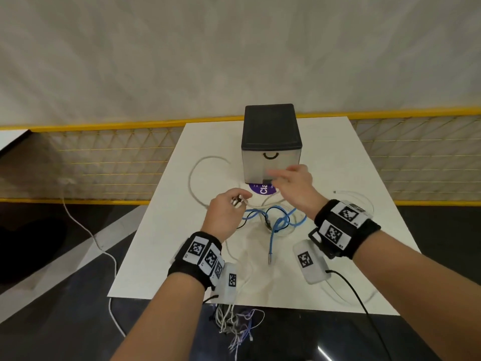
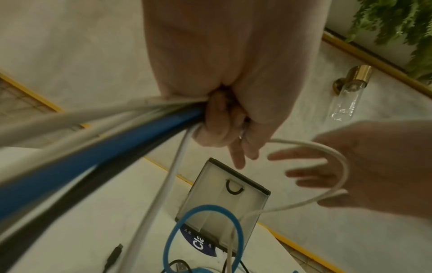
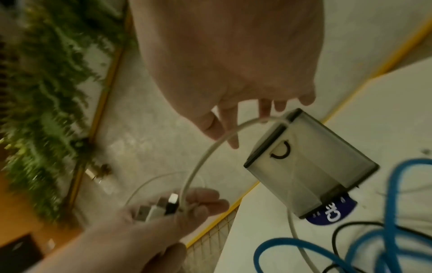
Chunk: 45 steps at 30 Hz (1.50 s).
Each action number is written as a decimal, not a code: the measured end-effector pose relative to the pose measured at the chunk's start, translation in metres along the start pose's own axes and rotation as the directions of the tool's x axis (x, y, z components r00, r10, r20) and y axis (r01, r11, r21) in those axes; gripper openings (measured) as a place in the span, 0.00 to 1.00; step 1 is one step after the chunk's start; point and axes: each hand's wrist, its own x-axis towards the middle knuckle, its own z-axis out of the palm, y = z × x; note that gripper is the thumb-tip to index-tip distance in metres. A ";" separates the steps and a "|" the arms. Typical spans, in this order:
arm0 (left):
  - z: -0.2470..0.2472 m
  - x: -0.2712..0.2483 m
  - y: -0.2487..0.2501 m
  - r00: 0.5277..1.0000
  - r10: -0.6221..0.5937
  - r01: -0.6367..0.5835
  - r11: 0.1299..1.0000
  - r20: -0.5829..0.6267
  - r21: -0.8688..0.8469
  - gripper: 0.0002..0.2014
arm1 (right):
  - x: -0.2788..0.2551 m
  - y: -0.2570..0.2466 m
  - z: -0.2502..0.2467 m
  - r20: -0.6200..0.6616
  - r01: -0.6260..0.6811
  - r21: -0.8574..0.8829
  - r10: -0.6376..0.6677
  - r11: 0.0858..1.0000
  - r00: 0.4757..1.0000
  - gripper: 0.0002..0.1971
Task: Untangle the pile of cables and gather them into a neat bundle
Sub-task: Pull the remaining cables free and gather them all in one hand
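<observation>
My left hand (image 1: 234, 204) grips a bunch of cable ends, their plugs (image 3: 161, 206) sticking out past the fingers. White, blue (image 2: 117, 157) and black strands run back from the fist (image 2: 233, 144). My right hand (image 1: 281, 178) hovers in front of the drawer box with straight, spread fingers. A thin white cable (image 2: 336, 155) loops over those fingers (image 3: 264, 110) and runs to the left hand. On the table below lie a tangled blue cable (image 1: 273, 230), a black cable (image 1: 276, 209) and a wide white loop (image 1: 194, 170).
A small drawer box (image 1: 270, 142) with a dark lid stands at the back of the white table (image 1: 364, 165), a purple sticker (image 1: 261, 190) in front of it. Several thin wires (image 1: 234, 324) hang off the near edge. A yellow-railed mesh fence (image 1: 104, 157) runs behind.
</observation>
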 end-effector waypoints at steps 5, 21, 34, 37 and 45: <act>0.003 -0.006 0.007 0.979 0.106 -0.114 0.993 0.172 0.037 0.12 | 0.008 -0.022 0.017 0.324 0.256 -0.295 -0.156 0.920 0.933 0.27; 0.002 -0.004 0.001 0.958 0.065 -0.103 0.987 0.279 0.127 0.11 | 0.018 -0.062 0.000 0.293 0.074 0.351 -0.185 0.933 0.938 0.13; 0.019 -0.001 -0.041 0.963 -0.141 0.059 0.942 0.230 0.329 0.11 | 0.026 -0.063 -0.033 0.073 0.245 0.623 -0.366 0.743 0.928 0.12; 0.010 -0.001 -0.043 0.959 -0.118 0.075 0.982 0.257 0.174 0.19 | 0.022 -0.056 -0.033 0.060 0.289 0.474 -0.358 0.832 0.932 0.13; -0.024 -0.001 0.002 0.907 -0.139 0.008 0.949 -0.397 -0.315 0.13 | 0.006 -0.023 -0.013 0.131 0.303 0.339 -0.364 0.891 0.922 0.07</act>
